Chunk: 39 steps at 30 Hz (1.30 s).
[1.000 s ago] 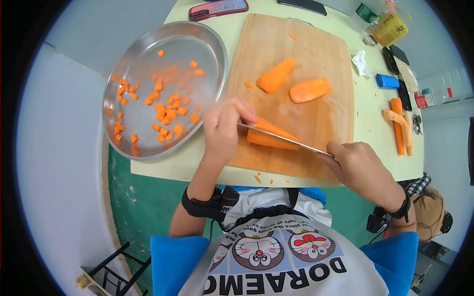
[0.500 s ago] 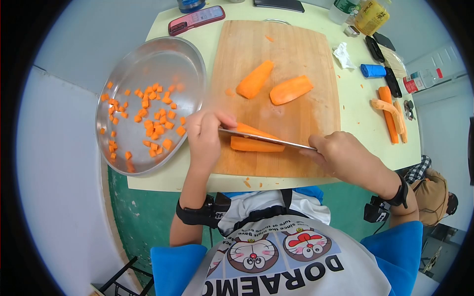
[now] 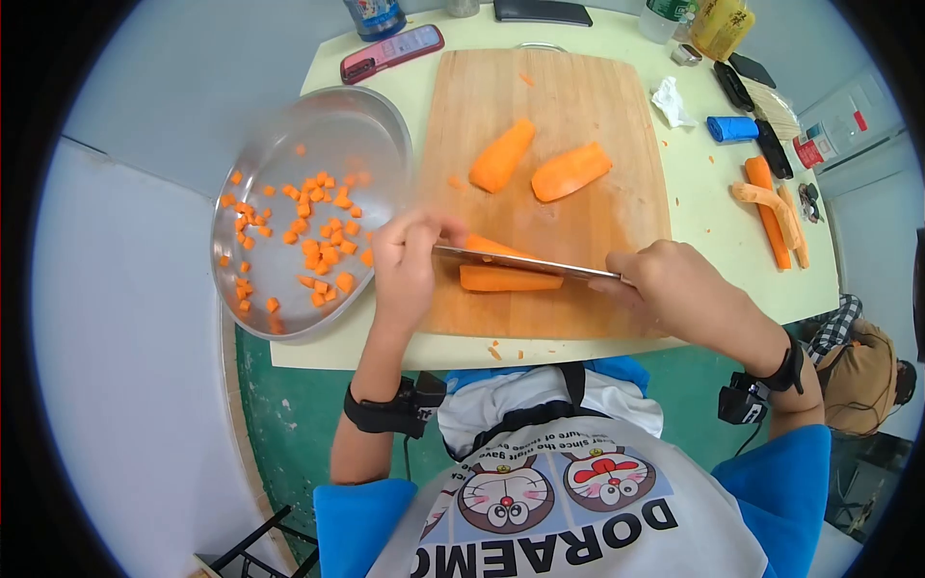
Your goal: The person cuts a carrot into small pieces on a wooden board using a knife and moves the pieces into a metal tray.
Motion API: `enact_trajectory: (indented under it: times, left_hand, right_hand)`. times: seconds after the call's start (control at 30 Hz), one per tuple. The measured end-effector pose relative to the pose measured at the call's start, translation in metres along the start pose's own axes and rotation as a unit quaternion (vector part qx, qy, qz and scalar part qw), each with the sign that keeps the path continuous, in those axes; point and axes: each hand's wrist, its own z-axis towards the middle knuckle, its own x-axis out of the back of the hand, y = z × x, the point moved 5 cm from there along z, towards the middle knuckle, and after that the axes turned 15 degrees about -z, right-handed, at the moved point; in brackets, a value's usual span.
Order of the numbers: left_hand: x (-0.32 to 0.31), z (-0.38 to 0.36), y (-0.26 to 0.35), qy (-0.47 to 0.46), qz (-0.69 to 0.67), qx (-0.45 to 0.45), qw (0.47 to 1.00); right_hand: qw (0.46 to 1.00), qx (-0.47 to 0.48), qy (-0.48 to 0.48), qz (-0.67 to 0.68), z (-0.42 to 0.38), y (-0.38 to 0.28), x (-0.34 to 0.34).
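A kitchen knife (image 3: 540, 263) lies lengthwise across the carrot on the wooden cutting board (image 3: 540, 87). My right hand (image 3: 674, 289) is closed around its handle. At the blade's far end, my left hand (image 3: 407, 265) is closed with its fingers pinched on the tip, close to the carrot's end. One carrot piece (image 3: 511, 279) shows on the near side of the blade. Part of another carrot piece (image 3: 489, 246) sits behind it, partly hidden by the blade. Two more carrot halves (image 3: 503, 156) (image 3: 571, 172) rest farther up the board.
Left of the board, a round metal tray (image 3: 226, 279) holds many carrot cubes (image 3: 313, 252). A pink phone (image 3: 393, 54) lies beyond it. Carrots (image 3: 761, 207) with peeled strips, a blue roll (image 3: 732, 128), a crumpled tissue (image 3: 672, 102) and bottles (image 3: 665, 17) occupy the right side.
The view has shifted slightly, so everything sits a little to the right in it. Both hands and the knife keep nearly the same place over the carrot.
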Motion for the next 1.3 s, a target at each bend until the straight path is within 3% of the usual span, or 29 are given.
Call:
enact_trajectory:
  times: [0.03, 0.07, 0.13, 0.17, 0.23, 0.27, 0.33, 0.47, 0.53, 0.77, 1.17, 1.27, 1.3]
  left_hand:
    - [0.000, 0.000, 0.017, 0.118, 0.141, -0.092, 0.979]
    - [0.007, 0.003, 0.019, 0.118, 0.139, -0.102, 0.978]
    - [0.025, -0.017, 0.047, 0.080, 0.117, -0.344, 0.928]
    - [0.030, -0.028, 0.049, 0.080, 0.119, -0.344, 0.928]
    - [0.026, -0.046, 0.047, -0.066, 0.096, -0.312, 0.943]
    - [0.026, -0.047, 0.045, -0.068, 0.097, -0.313, 0.942]
    - [0.017, -0.043, 0.026, -0.163, 0.228, -0.161, 0.946]
    - [-0.001, -0.035, 0.021, -0.199, 0.290, -0.112, 0.929]
    - [-0.008, -0.036, 0.013, -0.264, 0.341, -0.085, 0.898]
    - [-0.011, -0.035, 0.006, -0.273, 0.327, -0.042, 0.904]
    - [-0.023, -0.021, 0.003, -0.329, 0.341, 0.013, 0.881]
    - [-0.024, -0.017, -0.001, -0.314, 0.325, 0.044, 0.891]
    - [-0.021, -0.015, -0.005, -0.289, 0.303, 0.091, 0.903]
  right_hand:
    - [0.999, -0.004, 0.000, 0.050, 0.001, 0.005, 0.003]
    - [0.995, -0.007, -0.004, 0.097, 0.003, 0.011, 0.005]
    - [0.994, -0.009, 0.008, 0.113, 0.001, 0.015, 0.008]
    - [0.991, -0.010, 0.018, 0.130, 0.000, 0.017, 0.010]
    - [0.988, -0.012, 0.049, 0.143, -0.006, 0.019, 0.022]
    - [0.985, -0.015, 0.079, 0.154, -0.010, 0.020, 0.029]
    - [0.982, -0.042, 0.085, 0.165, -0.016, 0.023, 0.036]
    - [0.977, -0.084, 0.123, 0.149, -0.031, 0.032, 0.036]
    - [0.975, -0.092, 0.135, 0.149, -0.040, 0.034, 0.035]
    - [0.961, -0.174, 0.117, 0.178, -0.064, 0.051, 0.021]
    - [0.944, -0.222, 0.141, 0.199, -0.088, 0.075, -0.005]
    - [0.938, -0.231, 0.153, 0.211, -0.090, 0.075, -0.004]
    - [0.936, -0.233, 0.154, 0.214, -0.090, 0.077, -0.005]
